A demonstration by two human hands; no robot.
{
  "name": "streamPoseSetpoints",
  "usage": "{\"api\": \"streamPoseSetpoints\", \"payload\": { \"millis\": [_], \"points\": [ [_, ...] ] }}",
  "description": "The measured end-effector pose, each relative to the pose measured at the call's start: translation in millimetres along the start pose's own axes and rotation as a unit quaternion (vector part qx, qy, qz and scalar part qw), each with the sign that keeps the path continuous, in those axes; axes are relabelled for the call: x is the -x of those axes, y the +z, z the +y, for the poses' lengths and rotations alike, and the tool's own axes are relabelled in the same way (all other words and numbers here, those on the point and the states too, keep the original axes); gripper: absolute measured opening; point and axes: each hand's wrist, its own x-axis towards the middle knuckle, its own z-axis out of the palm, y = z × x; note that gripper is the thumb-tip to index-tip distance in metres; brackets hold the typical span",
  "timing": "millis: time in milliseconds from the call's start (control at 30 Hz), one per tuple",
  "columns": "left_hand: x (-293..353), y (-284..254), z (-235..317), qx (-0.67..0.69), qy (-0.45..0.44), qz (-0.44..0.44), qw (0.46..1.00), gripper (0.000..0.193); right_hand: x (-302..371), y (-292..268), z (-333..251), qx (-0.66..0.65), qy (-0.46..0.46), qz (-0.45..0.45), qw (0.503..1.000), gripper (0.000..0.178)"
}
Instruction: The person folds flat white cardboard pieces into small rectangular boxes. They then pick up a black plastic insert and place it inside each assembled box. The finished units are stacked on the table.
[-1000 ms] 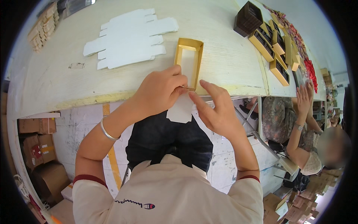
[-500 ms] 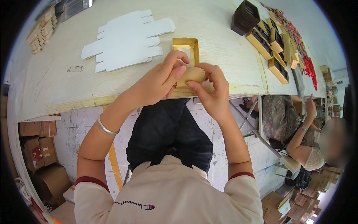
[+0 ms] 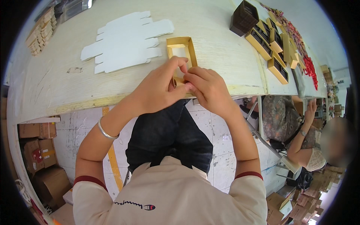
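A shallow gold cardboard box (image 3: 192, 52) with a pale inside lies at the table's near edge, its far end and long sides standing up. My left hand (image 3: 162, 87) is at its near left corner, thumb and index finger bent toward each other around the near end wall. From the right, my right hand (image 3: 210, 89) pinches the same near end, its fingertips meeting my left thumb. Most of that end wall is hidden behind my fingers. To the left lies a stack of flat white die-cut box blanks (image 3: 123, 41).
A dark brown woven basket (image 3: 244, 18) stands at the back right, beside several gold boxes with black inserts (image 3: 278, 70). Red ribbons (image 3: 310, 71) lie beyond them. Wooden strips (image 3: 42, 32) are piled far left. A person (image 3: 305, 138) sits to the right; cartons (image 3: 41, 150) are stored below left.
The gold end flap that stood up between my hands is folded down, out of sight behind my fingers. The box has shifted slightly left, and my right hand has turned inward over its near end.
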Motion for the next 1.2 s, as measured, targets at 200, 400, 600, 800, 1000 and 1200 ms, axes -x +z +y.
{"api": "streamPoseSetpoints", "payload": {
  "millis": [200,400,600,800,1000,1200],
  "points": [
    [9,1,-10,-0.355,0.187,0.099,0.911,0.011,0,-10,3,-0.152,0.059,-0.064,0.985,0.020],
    [1,-10,-8,-0.342,0.166,0.009,0.925,0.011,-4,-5,-16,-0.034,0.038,-0.025,0.998,0.016],
    [-2,-4,-7,-0.317,0.169,0.025,0.933,0.027,-1,-9,-20,-0.063,0.119,-0.095,0.986,0.019],
    [-1,-3,-9,-0.343,0.159,0.055,0.924,0.044,22,-3,-10,-0.399,0.142,0.028,0.905,0.047],
    [2,-21,-5,-0.351,0.171,0.011,0.921,0.040,3,-69,56,0.046,0.145,0.294,0.944,0.037],
    [-3,-21,3,-0.347,0.177,-0.052,0.920,0.030,-61,-133,170,0.359,0.087,0.072,0.926,0.025]
  ]
}}
